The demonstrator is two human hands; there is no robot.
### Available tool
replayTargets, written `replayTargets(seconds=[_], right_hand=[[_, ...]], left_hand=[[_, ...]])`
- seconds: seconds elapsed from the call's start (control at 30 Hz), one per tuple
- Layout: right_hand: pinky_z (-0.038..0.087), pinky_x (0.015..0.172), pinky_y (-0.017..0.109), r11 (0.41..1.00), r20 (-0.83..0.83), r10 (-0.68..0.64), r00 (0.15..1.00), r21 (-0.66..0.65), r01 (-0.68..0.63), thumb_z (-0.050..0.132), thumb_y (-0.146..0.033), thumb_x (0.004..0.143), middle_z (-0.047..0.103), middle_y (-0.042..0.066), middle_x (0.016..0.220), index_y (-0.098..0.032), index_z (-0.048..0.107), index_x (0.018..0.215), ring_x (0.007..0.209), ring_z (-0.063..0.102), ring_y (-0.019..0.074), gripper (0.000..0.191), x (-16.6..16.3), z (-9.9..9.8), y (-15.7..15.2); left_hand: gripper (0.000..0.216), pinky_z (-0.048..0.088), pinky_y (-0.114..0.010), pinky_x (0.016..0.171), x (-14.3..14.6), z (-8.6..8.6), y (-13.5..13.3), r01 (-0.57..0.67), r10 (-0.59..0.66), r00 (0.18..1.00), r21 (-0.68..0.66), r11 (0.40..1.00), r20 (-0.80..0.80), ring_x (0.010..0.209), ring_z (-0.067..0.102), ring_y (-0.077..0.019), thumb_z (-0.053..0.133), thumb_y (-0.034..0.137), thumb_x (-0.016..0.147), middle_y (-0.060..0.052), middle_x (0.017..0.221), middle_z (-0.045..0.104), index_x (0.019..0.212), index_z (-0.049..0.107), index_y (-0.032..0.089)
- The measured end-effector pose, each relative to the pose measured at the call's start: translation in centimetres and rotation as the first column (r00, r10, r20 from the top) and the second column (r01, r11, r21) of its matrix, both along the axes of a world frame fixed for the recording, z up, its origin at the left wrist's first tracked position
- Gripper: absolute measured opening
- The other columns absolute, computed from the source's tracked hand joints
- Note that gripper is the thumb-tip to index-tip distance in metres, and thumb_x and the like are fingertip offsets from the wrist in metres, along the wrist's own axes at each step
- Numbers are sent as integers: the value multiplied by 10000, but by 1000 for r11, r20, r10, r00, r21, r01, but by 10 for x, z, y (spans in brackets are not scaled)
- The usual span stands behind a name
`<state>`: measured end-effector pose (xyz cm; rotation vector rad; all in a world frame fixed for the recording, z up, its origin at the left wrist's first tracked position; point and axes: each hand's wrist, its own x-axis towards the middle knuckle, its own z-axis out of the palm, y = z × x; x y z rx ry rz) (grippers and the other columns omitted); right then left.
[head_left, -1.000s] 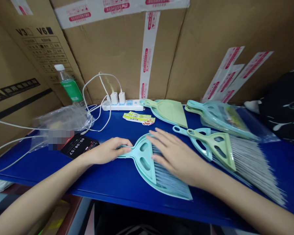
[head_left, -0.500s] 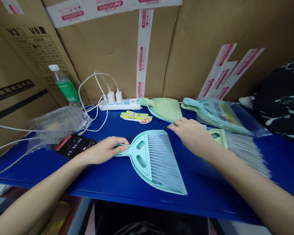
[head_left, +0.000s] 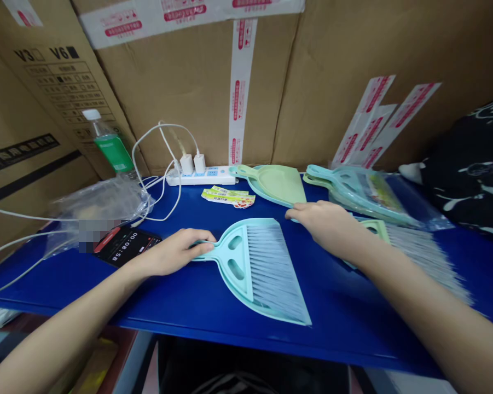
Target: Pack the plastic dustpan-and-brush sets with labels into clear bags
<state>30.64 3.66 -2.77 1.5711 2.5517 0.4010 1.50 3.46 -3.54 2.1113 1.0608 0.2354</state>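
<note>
My left hand is closed round the paired handles of a light-blue hand brush and a matching dustpan. The brush lies inside the pan, its grey-blue bristles pointing right. To the right, my right hand is closed over the handle end of hand brushes, fingers curled. A bit of blue handle shows under its fingertips. Past the wrist a green brush head and pale bristles stick out; my forearm hides the rest. Just behind this hand lies a green dustpan stacked on a blue one.
Bagged brush-and-dustpan sets lie back right beside a black patterned bag. A power strip with white cables, colourful labels, a bottle, plastic wrap and a phone are at the back left. Cardboard boxes wall the table.
My right hand has shifted slightly right and down, and the brushes under it have slid right. My left hand, with its brush and dustpan, stays almost in place.
</note>
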Motion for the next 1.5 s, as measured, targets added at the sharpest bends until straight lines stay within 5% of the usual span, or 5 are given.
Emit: replayTargets(seconds=[0.43,0.73,0.97,1.5], right_hand=[[430,590,316,999,21,33,999,30,-33,443,-20,812,744,92,872,-181,713,905,678,678,225,328,9,2,-1],[442,634,298,993,148,95,984,-85,-83,505,2,827,744,111,915,-140,726,930,825,695,225,282,-47,36,10],[414,642,287,983,187,181,966,-43,-176,505,13,842,753,125,919,-119,743,892,844,679,205,276,-75,23,51],[381,655,306,972,120,213,970,76,-223,538,-92,889,733,95,813,-146,737,855,795,649,208,210,-64,28,39]], left_hand=[[340,446,-285,770,-3,3,-5,-33,96,970,270,962,-223,823,591,-191,306,364,974,-22,891,659,902,609,226],[354,438,-301,774,-8,6,-5,38,38,953,245,969,-300,832,600,-199,259,372,994,-22,892,643,891,567,231],[312,419,-290,747,-8,10,-6,66,23,937,241,968,-348,822,597,-195,267,320,988,-19,871,634,878,544,228],[325,402,-298,740,-7,12,-5,64,18,929,208,976,-370,826,590,-204,241,342,990,-27,871,621,866,518,225]])
